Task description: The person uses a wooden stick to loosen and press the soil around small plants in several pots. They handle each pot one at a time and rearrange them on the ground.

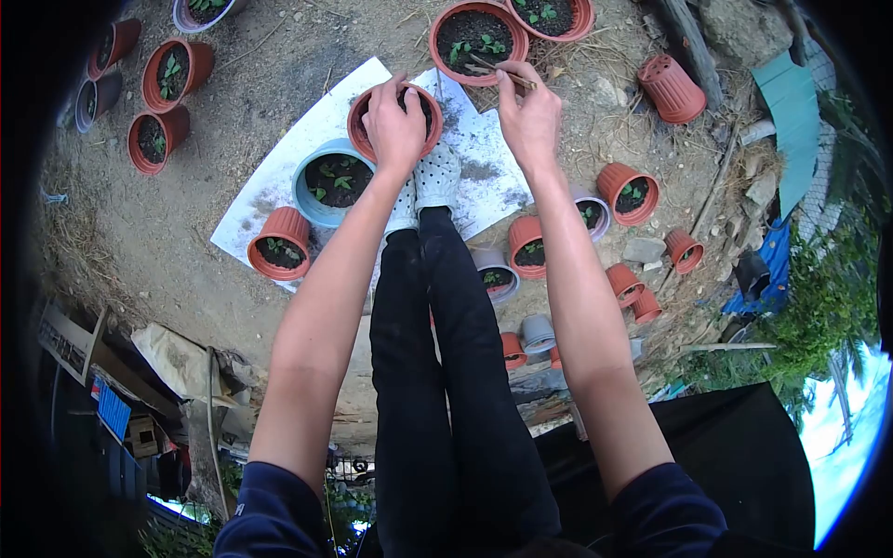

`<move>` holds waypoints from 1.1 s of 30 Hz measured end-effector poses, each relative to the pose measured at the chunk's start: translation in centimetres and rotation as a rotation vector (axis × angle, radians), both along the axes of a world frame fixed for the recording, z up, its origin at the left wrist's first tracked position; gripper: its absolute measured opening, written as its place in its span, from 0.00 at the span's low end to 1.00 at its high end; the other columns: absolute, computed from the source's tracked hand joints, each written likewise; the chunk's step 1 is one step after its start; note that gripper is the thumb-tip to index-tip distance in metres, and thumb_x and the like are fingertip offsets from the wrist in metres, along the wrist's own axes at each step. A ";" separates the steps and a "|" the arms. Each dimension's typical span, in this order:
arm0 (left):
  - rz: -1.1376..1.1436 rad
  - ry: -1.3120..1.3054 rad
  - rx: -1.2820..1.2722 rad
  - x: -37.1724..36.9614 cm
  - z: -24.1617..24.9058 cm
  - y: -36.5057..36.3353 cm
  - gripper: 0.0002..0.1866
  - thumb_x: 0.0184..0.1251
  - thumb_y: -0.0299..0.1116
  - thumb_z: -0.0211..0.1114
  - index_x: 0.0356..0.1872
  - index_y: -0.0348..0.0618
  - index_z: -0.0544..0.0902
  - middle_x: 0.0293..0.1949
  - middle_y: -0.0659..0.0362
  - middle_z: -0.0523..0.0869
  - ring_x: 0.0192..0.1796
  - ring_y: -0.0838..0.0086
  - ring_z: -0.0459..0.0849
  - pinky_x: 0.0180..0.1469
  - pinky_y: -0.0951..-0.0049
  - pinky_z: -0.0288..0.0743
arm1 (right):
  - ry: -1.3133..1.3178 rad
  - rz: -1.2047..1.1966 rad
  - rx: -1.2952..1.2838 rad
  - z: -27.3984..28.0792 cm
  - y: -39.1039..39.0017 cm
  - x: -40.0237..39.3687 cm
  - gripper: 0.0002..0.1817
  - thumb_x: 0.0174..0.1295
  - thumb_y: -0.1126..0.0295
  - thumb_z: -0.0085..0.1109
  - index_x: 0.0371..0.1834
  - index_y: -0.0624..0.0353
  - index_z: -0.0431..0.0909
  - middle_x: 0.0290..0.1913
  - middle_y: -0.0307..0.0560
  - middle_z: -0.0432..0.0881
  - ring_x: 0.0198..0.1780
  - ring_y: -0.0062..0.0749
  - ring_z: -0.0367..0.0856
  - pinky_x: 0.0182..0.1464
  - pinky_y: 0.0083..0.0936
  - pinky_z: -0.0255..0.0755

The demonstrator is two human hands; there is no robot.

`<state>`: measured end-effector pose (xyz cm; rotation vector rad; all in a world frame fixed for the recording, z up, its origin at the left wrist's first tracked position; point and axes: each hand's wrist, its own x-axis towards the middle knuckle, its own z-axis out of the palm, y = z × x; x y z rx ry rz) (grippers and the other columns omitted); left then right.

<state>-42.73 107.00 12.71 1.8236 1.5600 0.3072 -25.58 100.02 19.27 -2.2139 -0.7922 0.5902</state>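
Note:
My left hand [393,126] reaches into a terracotta-coloured pot [356,128] of dark soil, its fingers apart over the soil and partly hidden inside the rim. In my right hand [530,116] is a thin wooden stick [518,80], pinched between the fingers. The stick's far end is over another terracotta-coloured pot [437,46] holding soil and green seedlings. A light blue pot [305,199] with seedlings stands just below the left-hand pot. Under the pots and my patterned shoes lies a white sheet [270,195] smudged with soil.
More seedling pots stand at the left [177,86], along the top and at the lower right [625,193]. An upturned pot [672,88] lies by a log [690,46] at upper right. Stones, straw, a green panel [789,121] and black sheeting [735,446] are at the right.

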 end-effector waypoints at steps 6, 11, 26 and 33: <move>-0.006 -0.146 -0.396 0.6 -0.2 -1.8 0.23 0.76 0.37 0.64 0.66 0.35 0.82 0.51 0.47 0.91 0.51 0.59 0.91 0.57 0.61 0.82 | -0.061 -0.039 0.050 1.0 0.3 2.2 0.08 0.73 0.70 0.63 0.50 0.58 0.86 0.47 0.59 0.90 0.50 0.59 0.90 0.50 0.44 0.82; -0.058 -0.164 -0.656 0.9 -0.8 -3.9 0.27 0.76 0.42 0.66 0.69 0.34 0.81 0.48 0.51 0.93 0.50 0.68 0.90 0.58 0.66 0.81 | -0.032 0.202 0.109 -0.3 2.0 3.0 0.09 0.72 0.73 0.64 0.52 0.58 0.87 0.50 0.56 0.90 0.53 0.57 0.89 0.54 0.43 0.82; 0.279 -0.058 -0.569 8.4 -7.4 -2.4 0.30 0.77 0.36 0.61 0.73 0.30 0.66 0.55 0.34 0.87 0.61 0.40 0.87 0.66 0.51 0.77 | -0.117 0.294 0.045 -0.1 1.5 7.6 0.08 0.71 0.76 0.63 0.50 0.61 0.83 0.45 0.58 0.88 0.44 0.59 0.89 0.47 0.47 0.83; 0.609 -0.088 -0.486 10.2 -7.7 -2.8 0.27 0.72 0.27 0.60 0.71 0.29 0.70 0.55 0.34 0.87 0.61 0.43 0.87 0.68 0.53 0.75 | 0.019 0.458 0.202 -1.3 2.4 9.1 0.11 0.70 0.77 0.64 0.53 0.57 0.85 0.54 0.54 0.90 0.54 0.56 0.89 0.53 0.42 0.85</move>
